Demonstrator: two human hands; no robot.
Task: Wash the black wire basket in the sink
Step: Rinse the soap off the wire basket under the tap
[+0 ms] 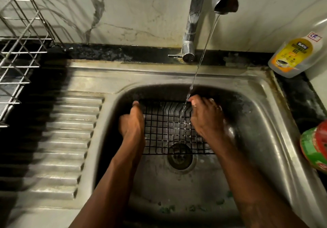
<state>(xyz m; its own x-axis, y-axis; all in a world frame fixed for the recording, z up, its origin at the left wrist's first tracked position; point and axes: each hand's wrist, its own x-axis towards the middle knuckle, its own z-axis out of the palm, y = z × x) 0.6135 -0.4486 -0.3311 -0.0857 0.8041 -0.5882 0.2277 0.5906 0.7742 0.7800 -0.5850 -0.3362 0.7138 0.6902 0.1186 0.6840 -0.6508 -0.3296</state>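
Standing far left on the black counter (pixel 113 53), a silver wire dish rack (pixel 19 54) borders the ribbed steel drainboard (pixel 62 139). In the stainless steel sink (pixel 251 121), the left hand (pixel 131 121) and right hand (pixel 205 119) each grasp a side of the black wire basket (pixel 168 130). Its grid faces up, long axis seemingly left-right, under the chrome tap (pixel 192 24).

Clear plastic bottle (pixel 290 69), yellow label (pixel 294 52): reads "DISHWASH GEL"; brand word above is illegible. White sticker (pixel 314 37) near its neck: "CA".
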